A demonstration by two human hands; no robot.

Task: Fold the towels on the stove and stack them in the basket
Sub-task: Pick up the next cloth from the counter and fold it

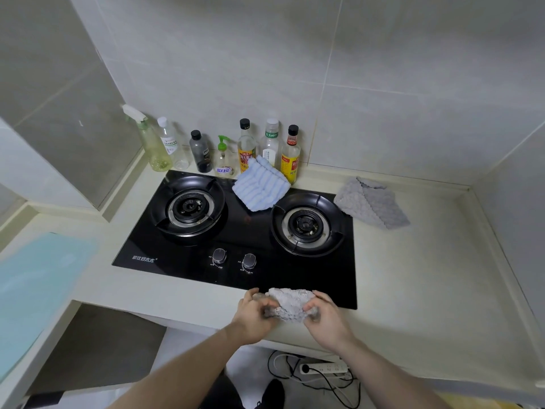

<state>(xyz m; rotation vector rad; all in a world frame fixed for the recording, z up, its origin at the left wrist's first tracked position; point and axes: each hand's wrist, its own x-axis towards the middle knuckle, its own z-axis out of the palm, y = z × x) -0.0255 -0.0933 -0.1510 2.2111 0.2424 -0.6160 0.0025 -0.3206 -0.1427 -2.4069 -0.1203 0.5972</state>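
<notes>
A small grey fluffy towel [290,302] is bunched between my two hands at the front edge of the black gas stove [236,231]. My left hand [255,315] grips its left end and my right hand [327,318] grips its right end. A blue striped towel [261,187] lies folded at the back of the stove between the two burners. A light grey towel [371,203] lies on the counter just right of the stove. No basket is in view.
Several bottles [246,146] and a spray bottle [150,140] stand along the back wall behind the stove. A pale blue mat [38,287] covers the counter at the left. A power strip [323,369] with cables lies on the floor below.
</notes>
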